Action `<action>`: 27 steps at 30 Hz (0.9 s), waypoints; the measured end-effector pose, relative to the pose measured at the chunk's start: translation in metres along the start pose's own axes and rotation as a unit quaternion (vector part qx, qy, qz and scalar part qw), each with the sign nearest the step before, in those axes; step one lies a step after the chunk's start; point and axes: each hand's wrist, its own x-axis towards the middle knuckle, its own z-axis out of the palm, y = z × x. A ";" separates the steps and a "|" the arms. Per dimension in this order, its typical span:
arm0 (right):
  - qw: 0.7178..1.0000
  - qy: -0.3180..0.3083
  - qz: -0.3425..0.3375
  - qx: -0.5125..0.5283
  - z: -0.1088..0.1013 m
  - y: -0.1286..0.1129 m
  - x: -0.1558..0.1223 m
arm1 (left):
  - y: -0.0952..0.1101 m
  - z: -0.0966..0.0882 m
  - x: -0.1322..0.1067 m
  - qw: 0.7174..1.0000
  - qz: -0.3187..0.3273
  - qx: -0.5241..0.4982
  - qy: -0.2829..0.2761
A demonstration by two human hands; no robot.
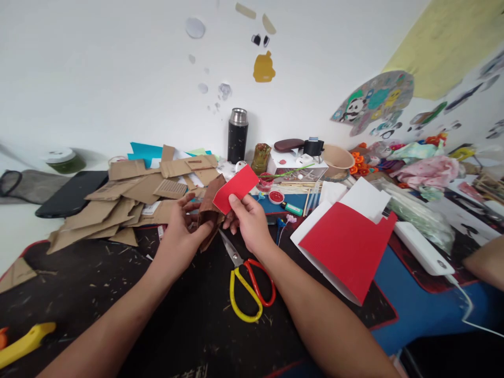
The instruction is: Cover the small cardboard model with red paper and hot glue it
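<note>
Left forearm (114,317) and right forearm (334,315): bare, entering from the near edge. Left hand (181,228): thumb and fingers clamped on a brown piece (209,207), creased, at centre above the mat (173,315). Right hand (251,218): grip pinched on a red card (240,185), which overlaps the brown piece in view; whether the two touch, cannot tell. Scissors (235,258): one, yellow and red handles, lying on the mat just near of the hands. Yellow handle (29,344): near left. Cardboard (126,197): flat pieces, heaped, far left. Flask (237,139): black, silver top, upright, far centre. Red sheet (344,244): right, over white paper (364,197). White device (423,249): right, cable attached. Another person's arm (486,260): right edge.
</note>
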 end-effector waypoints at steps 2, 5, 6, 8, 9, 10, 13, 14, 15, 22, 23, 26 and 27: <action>1.000 -0.002 -0.001 0.002 0.000 -0.001 0.000 | 0.002 0.003 -0.002 0.999 -0.020 -0.034 -0.010; 1.000 -0.004 -0.004 0.004 0.000 -0.002 0.000 | 0.008 0.006 -0.005 0.995 -0.040 -0.078 -0.049; 1.000 -0.006 -0.005 0.003 0.000 -0.003 0.000 | 0.010 0.007 -0.006 0.993 -0.045 -0.093 -0.057; 1.000 -0.011 -0.006 -0.001 0.000 -0.003 0.000 | 0.014 0.008 -0.008 0.987 -0.058 -0.138 -0.063; 1.000 -0.014 -0.005 -0.004 0.000 -0.003 -0.001 | 0.015 0.009 -0.008 0.982 -0.065 -0.165 -0.061; 1.000 -0.016 -0.002 -0.007 0.000 -0.003 -0.001 | 0.015 0.009 -0.008 0.977 -0.072 -0.190 -0.057; 1.000 -0.026 0.007 -0.013 0.002 -0.003 -0.003 | 0.014 0.010 -0.004 0.967 -0.094 -0.231 -0.043; 0.999 -0.031 0.009 -0.014 0.002 -0.003 -0.003 | 0.013 0.009 -0.003 0.966 -0.103 -0.236 -0.036; 0.999 -0.037 0.011 -0.014 0.003 -0.004 -0.004 | 0.012 0.008 -0.001 0.964 -0.112 -0.241 -0.027; 0.999 -0.030 0.011 -0.009 0.003 -0.003 -0.002 | 0.015 -0.003 0.001 0.954 -0.144 -0.264 -0.019; 1.000 -0.025 0.010 -0.010 0.002 -0.003 -0.002 | 0.016 -0.003 0.000 0.951 -0.152 -0.265 -0.045; 0.999 -0.020 0.010 -0.023 0.001 0.000 0.000 | 0.017 0.000 -0.002 0.938 -0.176 -0.280 -0.100; 0.999 -0.021 0.011 -0.026 0.001 0.000 0.000 | 0.017 0.001 -0.003 0.934 -0.186 -0.287 -0.103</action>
